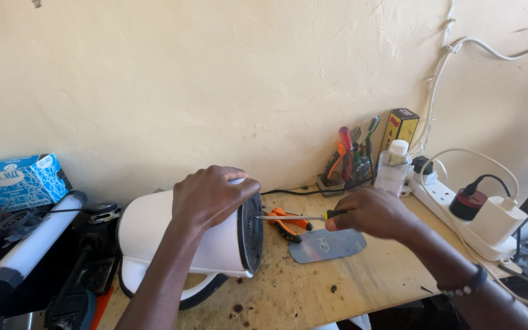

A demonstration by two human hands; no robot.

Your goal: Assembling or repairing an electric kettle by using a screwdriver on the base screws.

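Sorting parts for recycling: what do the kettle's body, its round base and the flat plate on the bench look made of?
Kettle body: likely plastic, smooth glossy white. Round base: seemingly matte black plastic, with ridges. Flat plate: probably sheet metal, thin, dull grey, faintly reflective.

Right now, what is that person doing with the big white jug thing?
A person has a white electric kettle lying on its side on a wooden workbench. The left hand presses down on the kettle near its black base. The right hand holds a screwdriver with its tip against that base. Orange-handled pliers and a grey metal plate lie beside it.
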